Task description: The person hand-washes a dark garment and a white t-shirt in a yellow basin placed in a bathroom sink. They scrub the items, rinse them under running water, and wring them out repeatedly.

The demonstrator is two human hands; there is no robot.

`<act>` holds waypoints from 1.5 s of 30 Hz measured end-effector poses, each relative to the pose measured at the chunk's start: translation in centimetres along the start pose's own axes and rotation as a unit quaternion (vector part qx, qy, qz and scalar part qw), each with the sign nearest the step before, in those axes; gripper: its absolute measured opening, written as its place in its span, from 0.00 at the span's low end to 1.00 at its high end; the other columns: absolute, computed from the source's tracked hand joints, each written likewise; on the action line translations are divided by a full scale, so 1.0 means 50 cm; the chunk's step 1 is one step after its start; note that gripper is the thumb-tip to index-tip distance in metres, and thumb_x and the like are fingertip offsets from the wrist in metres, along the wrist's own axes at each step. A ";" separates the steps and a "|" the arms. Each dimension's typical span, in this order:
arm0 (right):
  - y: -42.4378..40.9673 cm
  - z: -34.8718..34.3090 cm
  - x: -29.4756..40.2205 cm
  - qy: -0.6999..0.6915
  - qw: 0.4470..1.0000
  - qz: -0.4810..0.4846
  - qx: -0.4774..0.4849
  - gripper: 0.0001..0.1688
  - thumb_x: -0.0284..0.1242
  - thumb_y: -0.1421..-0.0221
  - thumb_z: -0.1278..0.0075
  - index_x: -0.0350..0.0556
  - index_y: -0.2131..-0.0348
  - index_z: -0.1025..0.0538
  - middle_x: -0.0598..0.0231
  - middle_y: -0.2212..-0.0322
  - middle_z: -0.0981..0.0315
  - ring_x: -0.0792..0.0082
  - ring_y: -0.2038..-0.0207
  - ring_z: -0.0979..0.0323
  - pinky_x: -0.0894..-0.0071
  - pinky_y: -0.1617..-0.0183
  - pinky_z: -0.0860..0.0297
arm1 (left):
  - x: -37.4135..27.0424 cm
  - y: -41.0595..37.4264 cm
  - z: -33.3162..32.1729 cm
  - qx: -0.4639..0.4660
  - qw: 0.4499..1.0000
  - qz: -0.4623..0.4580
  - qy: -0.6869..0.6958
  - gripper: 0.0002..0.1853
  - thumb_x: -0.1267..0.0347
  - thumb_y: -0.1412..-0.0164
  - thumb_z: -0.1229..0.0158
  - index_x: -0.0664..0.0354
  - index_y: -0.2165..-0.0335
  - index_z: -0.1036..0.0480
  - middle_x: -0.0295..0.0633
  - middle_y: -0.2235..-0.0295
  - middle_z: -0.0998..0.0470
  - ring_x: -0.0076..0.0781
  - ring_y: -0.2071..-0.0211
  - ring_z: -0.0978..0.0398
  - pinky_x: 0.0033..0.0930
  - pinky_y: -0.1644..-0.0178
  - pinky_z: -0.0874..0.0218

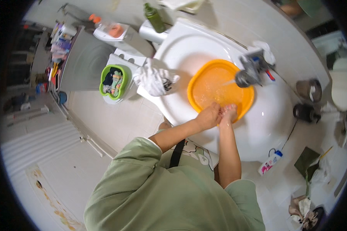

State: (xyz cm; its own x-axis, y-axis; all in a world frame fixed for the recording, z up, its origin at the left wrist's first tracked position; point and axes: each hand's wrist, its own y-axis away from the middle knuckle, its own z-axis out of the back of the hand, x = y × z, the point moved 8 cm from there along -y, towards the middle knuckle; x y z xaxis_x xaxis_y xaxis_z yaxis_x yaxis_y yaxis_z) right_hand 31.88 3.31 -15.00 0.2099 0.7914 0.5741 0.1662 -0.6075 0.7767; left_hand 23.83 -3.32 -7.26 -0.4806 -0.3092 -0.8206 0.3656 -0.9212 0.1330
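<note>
An orange plastic basin (192,86) sits in the white washbasin (173,106), with bubbly water inside. From the grey tap (244,78) a thin stream runs into it. Over the basin's near rim, my left hand (208,117) has its fingers curled against my right hand (229,113). The right palm is turned up and looks wet, its fingers partly bent. My hands touch each other; whether something small lies between them is hidden. White cloth with dark stripes (154,78) lies bunched on the washbasin's left edge.
A green-rimmed tub (102,83) of small clothes rests on the toilet lid (131,75) at left. Along the back stand a green bottle (155,18) and an orange pump bottle (95,18). Right of the tap are a dark pump bottle (303,112) and a white-and-pink bottle (270,163).
</note>
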 end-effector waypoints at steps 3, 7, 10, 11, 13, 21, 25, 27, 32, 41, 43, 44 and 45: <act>0.105 -0.106 0.016 0.009 0.989 0.041 0.142 0.12 0.39 0.45 0.69 0.53 0.73 0.37 0.71 0.78 0.42 0.75 0.73 0.41 0.72 0.69 0.40 | -0.030 0.020 0.101 0.004 0.992 0.023 0.127 0.20 0.71 0.51 0.46 0.66 0.59 0.40 0.55 0.65 0.32 0.49 0.65 0.30 0.38 0.60 0.38; 0.279 -0.318 -0.016 -0.023 0.945 0.086 0.316 0.25 0.32 0.45 0.70 0.45 0.48 0.42 0.59 0.54 0.39 0.67 0.49 0.42 0.69 0.46 0.45 | -0.008 0.086 0.345 -0.110 0.956 0.042 0.269 0.29 0.71 0.51 0.43 0.63 0.51 0.43 0.48 0.59 0.33 0.35 0.67 0.31 0.30 0.61 0.37; 0.369 -0.496 -0.092 0.160 0.898 0.164 0.376 0.27 0.23 0.47 0.69 0.39 0.46 0.46 0.53 0.47 0.46 0.64 0.44 0.47 0.66 0.40 0.52 | 0.113 0.165 0.518 -0.233 0.922 0.055 0.303 0.23 0.74 0.52 0.42 0.57 0.56 0.36 0.39 0.63 0.33 0.25 0.68 0.36 0.25 0.63 0.40; 0.387 -0.548 -0.129 0.213 0.882 0.193 0.373 0.25 0.23 0.46 0.65 0.38 0.48 0.43 0.54 0.49 0.43 0.66 0.45 0.46 0.68 0.41 0.51 | 0.164 0.196 0.573 -0.282 0.907 0.015 0.313 0.18 0.77 0.50 0.43 0.59 0.58 0.35 0.37 0.61 0.33 0.20 0.65 0.35 0.22 0.61 0.40; 0.428 -0.662 -0.234 0.255 0.853 0.202 0.407 0.24 0.24 0.47 0.58 0.37 0.50 0.40 0.57 0.52 0.40 0.68 0.48 0.43 0.71 0.43 0.49 | 0.293 0.252 0.659 -0.305 0.871 0.055 0.382 0.11 0.79 0.50 0.44 0.61 0.65 0.31 0.32 0.64 0.32 0.18 0.65 0.35 0.19 0.62 0.42; 0.270 -0.926 -0.861 0.432 0.790 0.089 0.426 0.22 0.29 0.55 0.44 0.36 0.61 0.30 0.65 0.73 0.29 0.78 0.73 0.33 0.78 0.69 0.35 | 0.874 0.512 0.858 -0.498 0.734 0.231 0.400 0.09 0.74 0.48 0.44 0.60 0.65 0.32 0.33 0.68 0.30 0.17 0.68 0.33 0.20 0.65 0.40; 0.179 -0.969 -1.111 0.528 0.727 0.112 0.424 0.21 0.27 0.57 0.43 0.34 0.63 0.30 0.63 0.77 0.27 0.78 0.72 0.30 0.81 0.68 0.35 | 1.096 0.608 0.852 -0.506 0.745 0.317 0.298 0.10 0.73 0.47 0.46 0.62 0.64 0.29 0.38 0.65 0.31 0.22 0.67 0.32 0.23 0.61 0.39; 0.162 -0.982 -1.183 0.571 0.697 0.076 0.428 0.22 0.26 0.56 0.44 0.33 0.61 0.32 0.62 0.71 0.28 0.77 0.70 0.30 0.81 0.66 0.35 | 1.145 0.627 0.865 -0.490 0.790 0.336 0.152 0.15 0.73 0.47 0.48 0.64 0.58 0.32 0.42 0.61 0.31 0.28 0.60 0.34 0.26 0.56 0.41; 0.053 -0.899 -1.321 0.620 0.683 -0.057 0.382 0.42 0.25 0.54 0.47 0.34 0.45 0.49 0.54 0.52 0.39 0.68 0.54 0.34 0.77 0.53 0.37 | 1.286 0.601 0.762 -0.360 0.832 0.353 0.232 0.27 0.73 0.53 0.46 0.63 0.51 0.37 0.55 0.51 0.37 0.48 0.54 0.35 0.35 0.48 0.45; 0.367 -0.940 -0.744 0.640 0.554 0.394 0.357 0.32 0.23 0.56 0.50 0.42 0.49 0.39 0.51 0.50 0.42 0.53 0.48 0.43 0.62 0.44 0.47 | 1.040 0.459 0.777 -0.278 0.904 0.252 0.207 0.24 0.71 0.55 0.43 0.55 0.55 0.34 0.43 0.54 0.33 0.43 0.50 0.38 0.37 0.46 0.47; 0.412 -0.887 -0.586 0.656 0.541 0.453 0.267 0.30 0.23 0.57 0.50 0.43 0.51 0.36 0.52 0.50 0.42 0.52 0.48 0.44 0.59 0.44 0.47 | 0.907 0.371 0.753 -0.129 0.906 0.229 0.332 0.25 0.70 0.55 0.41 0.55 0.54 0.34 0.43 0.53 0.33 0.42 0.50 0.38 0.37 0.47 0.47; 0.426 -0.852 -0.516 0.654 0.537 0.481 0.230 0.29 0.24 0.57 0.49 0.43 0.52 0.35 0.51 0.50 0.42 0.51 0.47 0.45 0.58 0.44 0.48 | 0.830 0.332 0.759 -0.104 0.933 0.166 0.302 0.25 0.69 0.55 0.40 0.55 0.54 0.34 0.42 0.53 0.33 0.42 0.50 0.38 0.38 0.46 0.47; 0.434 -0.807 -0.452 0.661 0.508 0.522 0.182 0.29 0.25 0.58 0.48 0.43 0.53 0.34 0.50 0.49 0.45 0.49 0.46 0.47 0.55 0.44 0.49 | 0.750 0.301 0.756 -0.078 0.954 0.102 0.270 0.26 0.69 0.56 0.39 0.55 0.54 0.34 0.42 0.53 0.33 0.41 0.50 0.39 0.39 0.45 0.48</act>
State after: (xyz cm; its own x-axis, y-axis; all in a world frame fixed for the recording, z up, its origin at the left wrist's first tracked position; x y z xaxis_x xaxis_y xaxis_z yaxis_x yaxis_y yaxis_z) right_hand -8.13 -25.05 -0.66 -0.4235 -0.7666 0.4827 0.8462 -0.5250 -0.0913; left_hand -18.84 -37.71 -15.03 0.0790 -0.2722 -0.9590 0.5424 -0.7954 0.2705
